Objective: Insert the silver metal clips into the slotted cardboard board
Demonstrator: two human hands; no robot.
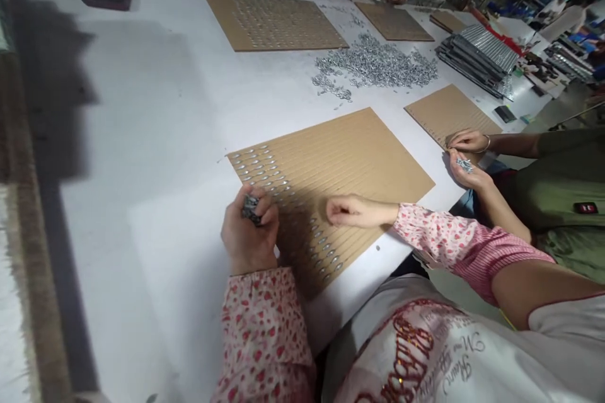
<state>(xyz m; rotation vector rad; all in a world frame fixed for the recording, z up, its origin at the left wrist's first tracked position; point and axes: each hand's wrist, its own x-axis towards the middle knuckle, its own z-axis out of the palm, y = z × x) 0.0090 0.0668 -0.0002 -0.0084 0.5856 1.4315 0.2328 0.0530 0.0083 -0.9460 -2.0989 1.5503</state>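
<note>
Behind the near board [340, 157] lies the heap [375, 63] — farther boards [293, 22] beyond, all on the table [142, 138].

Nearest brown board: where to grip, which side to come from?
I'd pinch the board at its bare far-right edge, fingers coming in low from that side. It's thin and lies flat on the table; the metal pieces sit toward its left. Keep it level: they look loose.

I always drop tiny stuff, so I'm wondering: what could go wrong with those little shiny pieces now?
Some shiny pieces bunched in the left hand might slip out onto the brown board. The right hand is close to the rows of pieces near the board's lower edge, so it could bump some crooked.
</note>
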